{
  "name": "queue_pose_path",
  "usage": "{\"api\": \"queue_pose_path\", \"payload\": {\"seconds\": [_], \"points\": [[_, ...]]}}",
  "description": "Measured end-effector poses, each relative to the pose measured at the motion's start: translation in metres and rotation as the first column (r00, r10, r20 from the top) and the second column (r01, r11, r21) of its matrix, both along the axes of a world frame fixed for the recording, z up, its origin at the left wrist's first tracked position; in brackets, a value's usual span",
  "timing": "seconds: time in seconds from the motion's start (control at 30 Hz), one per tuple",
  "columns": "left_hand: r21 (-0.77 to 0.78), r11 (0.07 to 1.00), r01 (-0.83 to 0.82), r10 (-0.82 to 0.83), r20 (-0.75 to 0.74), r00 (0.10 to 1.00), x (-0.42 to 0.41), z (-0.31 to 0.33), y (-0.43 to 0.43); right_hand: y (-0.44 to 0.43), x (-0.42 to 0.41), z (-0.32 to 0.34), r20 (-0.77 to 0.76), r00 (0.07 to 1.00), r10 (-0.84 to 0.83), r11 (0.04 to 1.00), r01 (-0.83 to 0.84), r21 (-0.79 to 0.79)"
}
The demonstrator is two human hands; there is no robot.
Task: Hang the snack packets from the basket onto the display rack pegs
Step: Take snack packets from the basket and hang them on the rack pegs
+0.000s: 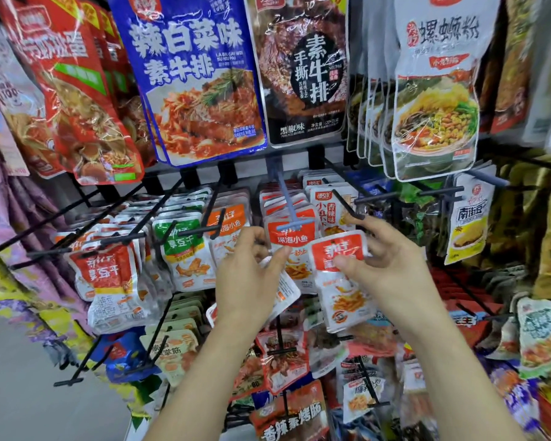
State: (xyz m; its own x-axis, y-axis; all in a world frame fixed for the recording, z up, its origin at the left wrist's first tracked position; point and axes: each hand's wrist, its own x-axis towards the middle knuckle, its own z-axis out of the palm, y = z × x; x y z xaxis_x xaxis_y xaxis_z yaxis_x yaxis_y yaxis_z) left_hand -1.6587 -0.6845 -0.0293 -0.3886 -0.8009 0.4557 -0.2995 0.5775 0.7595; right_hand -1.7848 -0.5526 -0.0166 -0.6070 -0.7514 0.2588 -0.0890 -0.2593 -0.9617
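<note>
Snack packet (pixel 339 249): orange and white, upright, held just right of and below the tip of the blue peg (pixel 285 198); not yet on it.
Right hand (pixel 392 268): pinches this packet at its orange header, thumb on the front, other fingers spread behind.
Left hand (pixel 248 275): curled round a spare white packet (pixel 285 292); whether it holds more than one, I cannot tell.
Blue peg: slopes outward, ends in a crossbar, and already carries a row of hung packets (pixel 288 240) of the same kind.
Risk, hole: the hanging hole is not visible, so the tip may miss it and crease the header.
Risk, crossbar: forcing the hole over the wide end could tear it.
Risk, neighbours: the black peg (pixel 347 206) sits close on the right and could snag the fingers.
Risk, spare: a loose grip could let it drop.
Basket: not in view.
</note>
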Motion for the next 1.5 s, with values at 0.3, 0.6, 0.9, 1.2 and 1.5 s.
{"api": "queue_pose_path", "payload": {"seconds": [0.3,0.6,0.9,1.2,1.5], "points": [[-0.289,0.952,-0.103,0.098,-0.034,0.995,0.033,-0.003,0.031,-0.009,0.015,-0.009,0.167,0.986,0.0,0.996,0.014,-0.085],[0.188,0.962,0.197,-0.144,-0.265,0.954,0.026,0.034,0.027,-0.032,0.035,0.007,0.135,0.989,-0.068,0.995,0.077,-0.064],[0.149,0.975,0.164,-0.132,-0.205,0.97,0.016,0.033,0.017,-0.038,0.038,0.014,0.099,0.987,-0.124,0.989,0.131,-0.073],[0.148,0.975,0.165,-0.139,-0.171,0.975,0.011,0.034,0.01,-0.045,0.032,0.01,0.083,0.982,-0.168,0.985,0.17,-0.014],[0.061,0.997,0.039,-0.029,-0.156,0.987,0.013,0.018,0.011,-0.036,0.034,-0.011,-0.426,0.848,-0.315,0.893,0.416,0.169]]}}
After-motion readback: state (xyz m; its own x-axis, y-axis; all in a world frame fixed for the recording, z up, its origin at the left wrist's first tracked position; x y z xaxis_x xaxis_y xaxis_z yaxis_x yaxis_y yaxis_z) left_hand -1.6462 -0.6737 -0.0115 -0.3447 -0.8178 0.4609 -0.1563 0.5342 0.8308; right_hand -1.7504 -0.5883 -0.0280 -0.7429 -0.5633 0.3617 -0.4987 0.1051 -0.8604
